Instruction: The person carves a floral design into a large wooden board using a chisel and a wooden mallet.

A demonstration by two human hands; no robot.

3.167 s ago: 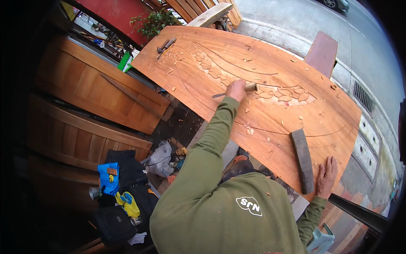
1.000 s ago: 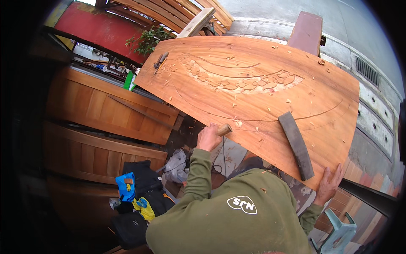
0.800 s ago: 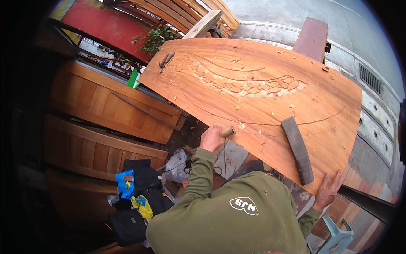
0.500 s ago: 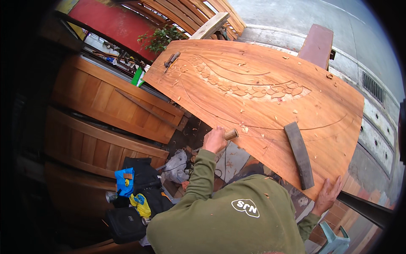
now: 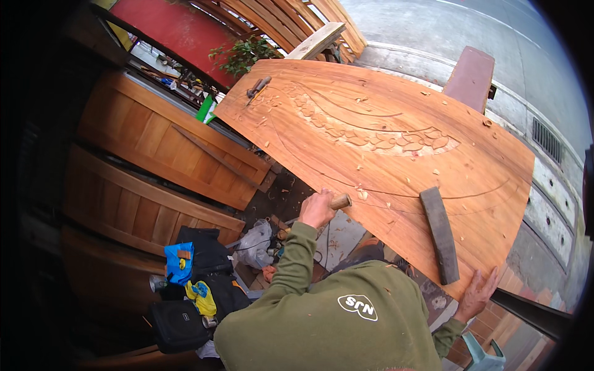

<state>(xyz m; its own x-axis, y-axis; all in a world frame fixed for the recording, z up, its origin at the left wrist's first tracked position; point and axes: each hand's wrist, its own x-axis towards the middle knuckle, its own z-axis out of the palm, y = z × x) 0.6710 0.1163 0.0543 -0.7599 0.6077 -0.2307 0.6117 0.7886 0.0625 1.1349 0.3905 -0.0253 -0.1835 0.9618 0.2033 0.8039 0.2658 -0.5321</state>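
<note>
My left hand is closed round a thick wooden handle, whose blunt round end points right over the near edge of a large wooden panel. The rest of that tool is hidden by the hand. My right hand lies with its fingers stretched out on the panel's near right corner. Between the hands, a dark, slightly curved wooden bar rests on the panel. A carved band of leaves runs across the panel's middle, with curved lines cut around it. Dark tools lie near its far left end.
Wood shavings are scattered on the panel. Panelled doors lean at the left. Below them are a black bag, a blue bag and a clear plastic bag. A light blue stool stands at lower right.
The whole view has shifted slightly, so the panel sits a little further right and lower in the picture. Both hands keep nearly the same places and holds.
</note>
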